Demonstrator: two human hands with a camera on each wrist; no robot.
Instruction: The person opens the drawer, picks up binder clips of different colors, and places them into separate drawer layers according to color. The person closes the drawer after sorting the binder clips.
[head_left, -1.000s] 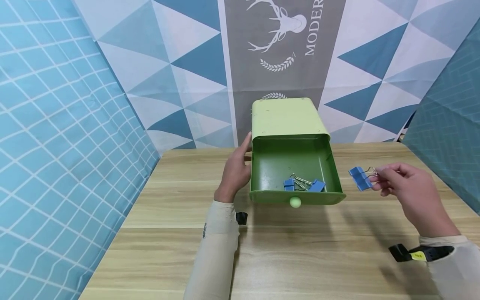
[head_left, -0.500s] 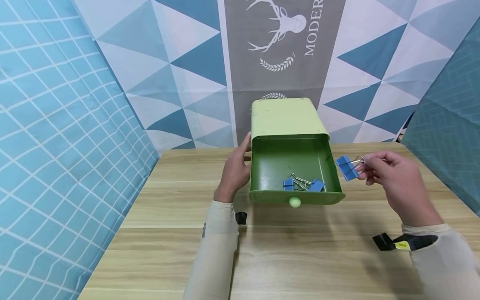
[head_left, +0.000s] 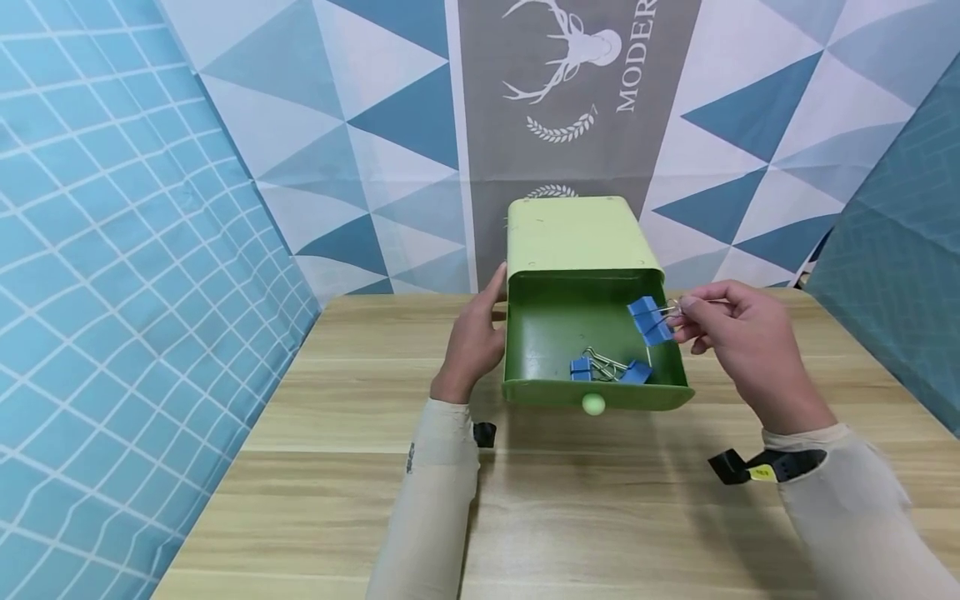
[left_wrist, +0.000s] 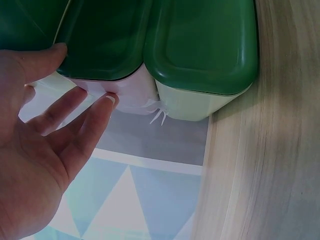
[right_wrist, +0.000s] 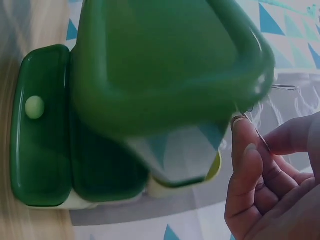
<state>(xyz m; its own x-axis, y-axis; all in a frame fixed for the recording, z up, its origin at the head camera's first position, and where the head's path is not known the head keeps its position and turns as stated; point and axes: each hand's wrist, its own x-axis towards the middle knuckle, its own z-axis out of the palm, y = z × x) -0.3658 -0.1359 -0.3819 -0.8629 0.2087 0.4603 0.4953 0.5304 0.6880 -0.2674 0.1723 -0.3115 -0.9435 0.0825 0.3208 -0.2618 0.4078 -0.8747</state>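
In the head view, my right hand [head_left: 746, 350] pinches a blue binder clip [head_left: 651, 321] by its wire handles, over the right side of a pulled-out green drawer [head_left: 543, 329]. Two more blue binder clips, one left [head_left: 581, 369] and one right [head_left: 637, 372], lie near the drawer's front, their wire handles overlapping. My left hand [head_left: 470, 337] rests against the left side of the light green drawer cabinet [head_left: 577, 233], fingers extended. In the right wrist view, the drawer [right_wrist: 165, 50] hides most of the held clip; a thin wire handle shows between thumb and fingers.
A pale round knob [head_left: 593, 404] sits on the drawer's front. Lower drawers with green fronts [left_wrist: 205, 45] are pushed in below. The cabinet stands on a wooden table [head_left: 360, 417], before a patterned cloth backdrop [head_left: 405, 150]. A blue gridded cloth [head_left: 112, 292] hangs at left.
My right hand has moved left with the binder clip, from beside the cabinet to over the open drawer's right side. The left hand stays against the cabinet.
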